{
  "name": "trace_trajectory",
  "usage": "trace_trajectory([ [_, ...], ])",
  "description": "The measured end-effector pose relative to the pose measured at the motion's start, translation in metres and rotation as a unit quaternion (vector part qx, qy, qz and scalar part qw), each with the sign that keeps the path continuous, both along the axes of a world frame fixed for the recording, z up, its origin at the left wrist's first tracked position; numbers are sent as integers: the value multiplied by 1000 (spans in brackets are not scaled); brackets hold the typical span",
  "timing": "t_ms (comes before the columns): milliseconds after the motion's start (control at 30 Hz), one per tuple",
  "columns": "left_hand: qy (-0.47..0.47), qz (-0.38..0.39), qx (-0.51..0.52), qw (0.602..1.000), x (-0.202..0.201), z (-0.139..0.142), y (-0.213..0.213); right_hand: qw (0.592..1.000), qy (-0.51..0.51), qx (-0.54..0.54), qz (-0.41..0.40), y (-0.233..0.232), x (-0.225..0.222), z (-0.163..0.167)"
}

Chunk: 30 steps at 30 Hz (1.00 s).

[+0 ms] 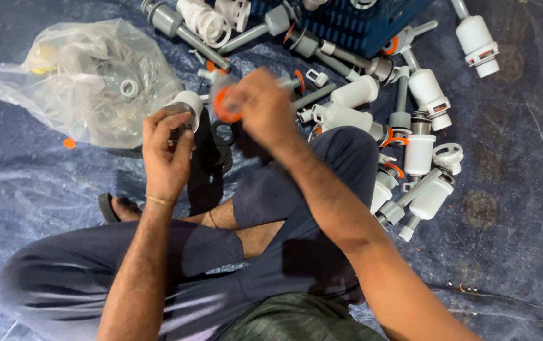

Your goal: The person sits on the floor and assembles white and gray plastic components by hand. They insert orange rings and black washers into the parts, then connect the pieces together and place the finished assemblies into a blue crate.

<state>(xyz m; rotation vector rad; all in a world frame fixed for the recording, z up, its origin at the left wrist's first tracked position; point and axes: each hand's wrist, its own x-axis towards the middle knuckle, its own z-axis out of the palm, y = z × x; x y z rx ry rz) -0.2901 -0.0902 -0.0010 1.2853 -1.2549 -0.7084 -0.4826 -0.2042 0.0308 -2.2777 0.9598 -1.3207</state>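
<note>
Head camera looks down on a person sitting cross-legged on a blue tarpaulin (pixel 524 189). Left hand (pixel 167 155) is curled narrow around a white and grey plastic valve fitting (pixel 186 104), fingers wrapped about its dark lower part, the white cap end pointing to the far side. Right hand (pixel 262 107) is just to the right of it and slightly farther, fingers pinched closed on an orange ring (pixel 224 110); the hand is blurred, so the exact grip on the ring cannot be told. The ring sits just beside the white end of the fitting, between the two hands, close to touching it.

A crumpled clear plastic bag (pixel 82 82) lies at far left, holding pale small parts seen dimly through it. A blue slotted plastic crate (pixel 360 25) stands at the far edge, right of centre. A heap of white and grey valve assemblies (pixel 420 120) with orange seals spreads along the right, from the crate toward the person's knee. Black rubber rings (pixel 221 142) lie on the tarpaulin just near of the hands. A dark sandal (pixel 110 207) shows at left, near the left wrist.
</note>
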Motion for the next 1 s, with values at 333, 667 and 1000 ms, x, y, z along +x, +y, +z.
trace_trajectory([
  [333, 220, 1, -24, 975, 18, -13, -1, 953, 193, 43, -228, -94, -61, -36],
  [667, 220, 0, -65, 973, 42, 15, 22, 846, 370, 335, -191, -91, -29, -88],
  [1000, 220, -18, 41, 975, 29, 1, 12, 984, -29, 165, 67, -2, 22, 11],
])
